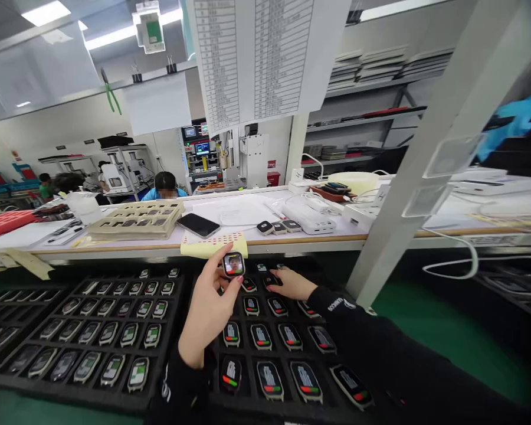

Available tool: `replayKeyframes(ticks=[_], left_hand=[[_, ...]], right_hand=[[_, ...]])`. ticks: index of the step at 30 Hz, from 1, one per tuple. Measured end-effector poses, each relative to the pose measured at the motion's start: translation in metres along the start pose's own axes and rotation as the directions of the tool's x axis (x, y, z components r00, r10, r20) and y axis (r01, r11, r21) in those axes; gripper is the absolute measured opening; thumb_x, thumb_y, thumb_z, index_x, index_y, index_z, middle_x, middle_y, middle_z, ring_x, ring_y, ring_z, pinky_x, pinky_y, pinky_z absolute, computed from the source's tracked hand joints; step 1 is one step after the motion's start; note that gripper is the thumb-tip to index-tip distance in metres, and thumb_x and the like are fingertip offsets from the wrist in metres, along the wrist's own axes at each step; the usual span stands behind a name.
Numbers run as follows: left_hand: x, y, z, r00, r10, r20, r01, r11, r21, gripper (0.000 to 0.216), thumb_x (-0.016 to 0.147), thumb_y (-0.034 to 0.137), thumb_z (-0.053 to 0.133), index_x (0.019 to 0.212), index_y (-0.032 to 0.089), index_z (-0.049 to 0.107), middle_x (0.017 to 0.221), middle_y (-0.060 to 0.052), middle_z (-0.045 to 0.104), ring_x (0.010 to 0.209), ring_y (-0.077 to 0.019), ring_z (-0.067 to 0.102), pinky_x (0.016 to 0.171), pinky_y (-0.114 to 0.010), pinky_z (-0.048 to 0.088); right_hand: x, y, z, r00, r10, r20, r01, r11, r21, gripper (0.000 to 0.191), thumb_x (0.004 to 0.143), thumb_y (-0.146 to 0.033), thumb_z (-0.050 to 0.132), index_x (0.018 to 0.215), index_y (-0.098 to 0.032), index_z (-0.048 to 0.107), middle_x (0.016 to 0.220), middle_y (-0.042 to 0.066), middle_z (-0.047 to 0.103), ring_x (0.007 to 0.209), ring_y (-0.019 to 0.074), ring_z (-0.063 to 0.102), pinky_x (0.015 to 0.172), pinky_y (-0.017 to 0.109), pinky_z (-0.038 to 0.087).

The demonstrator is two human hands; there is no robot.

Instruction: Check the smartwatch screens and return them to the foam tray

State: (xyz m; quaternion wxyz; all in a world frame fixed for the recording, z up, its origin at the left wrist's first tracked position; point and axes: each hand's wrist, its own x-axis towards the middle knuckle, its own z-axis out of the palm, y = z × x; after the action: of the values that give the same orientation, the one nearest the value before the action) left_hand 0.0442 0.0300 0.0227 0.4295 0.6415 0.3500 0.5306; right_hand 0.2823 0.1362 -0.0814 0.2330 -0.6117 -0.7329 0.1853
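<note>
My left hand (210,307) is raised over a black tray (292,407) and pinches a small smartwatch body (234,265) with a lit screen between thumb and fingertips. My right hand (291,283) reaches to the far rows of the same tray, fingertips down on a watch body (271,281) there; whether it grips it is unclear. The tray holds several watch bodies with lit screens showing red and green bars. Both arms wear black sleeves.
A second black tray (88,386) of watch bodies lies to the left. On the white bench behind are a beige tray (137,221), a phone (199,225), a yellow sheet of red stickers (215,243), chargers and cables. A slanted white post (407,195) stands to the right. People sit far back.
</note>
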Motion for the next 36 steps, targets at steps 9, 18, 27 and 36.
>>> replayKeyframes(ticks=[9, 18, 27, 36], left_hand=[[0.006, 0.004, -0.003, 0.991, -0.11, 0.075, 0.112, 0.994, -0.015, 0.075, 0.07, 0.024, 0.077, 0.138, 0.02, 0.047, 0.081, -0.001, 0.067, 0.073, -0.0128, 0.056, 0.069, -0.024, 0.046], [0.004, 0.005, 0.013, 0.978, -0.161, 0.132, 0.168, 0.985, -0.038, 0.076, 0.066, 0.022, 0.079, 0.136, 0.02, 0.051, 0.081, -0.001, 0.066, 0.073, -0.0126, 0.056, 0.068, -0.024, 0.047], [0.006, 0.009, 0.021, 0.967, -0.2, 0.158, 0.206, 0.978, -0.018, 0.075, 0.065, 0.023, 0.08, 0.135, 0.023, 0.052, 0.087, -0.002, 0.067, 0.075, -0.0131, 0.057, 0.069, -0.025, 0.049], [0.003, 0.009, 0.031, 0.972, -0.105, 0.211, 0.048, 0.965, 0.258, 0.065, 0.07, 0.02, 0.075, 0.131, 0.033, 0.056, 0.086, 0.001, 0.063, 0.069, -0.0126, 0.054, 0.07, -0.027, 0.049]], right_hand=[[-0.085, -0.108, -0.052, 0.783, -0.417, -0.462, 0.594, 0.722, 0.356, 0.015, 0.089, -0.027, 0.062, 0.102, -0.021, 0.057, 0.086, 0.001, 0.054, 0.058, 0.0105, 0.049, 0.046, 0.021, 0.04], [-0.1, -0.115, -0.063, 0.714, -0.508, -0.481, 0.663, 0.712, 0.232, 0.003, 0.092, -0.02, 0.058, 0.094, -0.021, 0.06, 0.09, 0.002, 0.052, 0.057, 0.0087, 0.047, 0.049, 0.022, 0.042], [-0.105, -0.104, -0.067, 0.639, -0.588, -0.495, 0.698, 0.714, 0.054, 0.007, 0.093, -0.017, 0.055, 0.094, -0.021, 0.06, 0.089, 0.002, 0.052, 0.06, 0.0105, 0.049, 0.053, 0.024, 0.043], [-0.108, -0.101, -0.071, 0.651, -0.52, -0.554, 0.648, 0.76, 0.048, 0.011, 0.097, -0.019, 0.047, 0.088, -0.02, 0.054, 0.087, 0.004, 0.05, 0.065, 0.0137, 0.052, 0.055, 0.026, 0.043]])
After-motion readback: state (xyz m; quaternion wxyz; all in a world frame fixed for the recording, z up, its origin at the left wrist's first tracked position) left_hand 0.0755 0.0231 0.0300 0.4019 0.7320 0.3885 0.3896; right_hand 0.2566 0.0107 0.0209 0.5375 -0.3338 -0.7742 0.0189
